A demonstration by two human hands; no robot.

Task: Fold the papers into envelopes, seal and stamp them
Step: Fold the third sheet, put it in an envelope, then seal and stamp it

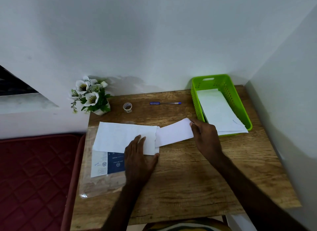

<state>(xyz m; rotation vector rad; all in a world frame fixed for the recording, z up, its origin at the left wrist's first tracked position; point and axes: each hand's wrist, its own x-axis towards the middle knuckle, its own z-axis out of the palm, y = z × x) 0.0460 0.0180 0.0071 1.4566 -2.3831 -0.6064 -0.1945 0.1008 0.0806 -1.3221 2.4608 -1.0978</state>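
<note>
A white folded paper (120, 136) lies on the wooden table (188, 170) at the left, and my left hand (139, 157) presses flat on its right end with straight fingers. My right hand (205, 136) pinches the far right corner of a second white sheet (173, 133), which lifts off the table beside the first. Under the left paper lies a blue and white printed card (109, 163) inside a clear plastic sleeve (101, 184). A roll of clear tape (127, 107) and a blue pen (165, 103) lie further back.
A green plastic basket (223, 81) with several white sheets (217, 108) stands at the back right, sheets hanging over its near rim. A pot of white artificial flowers (91, 95) sits at the back left corner. White walls close the back and right; a red cushion (34, 170) lies left.
</note>
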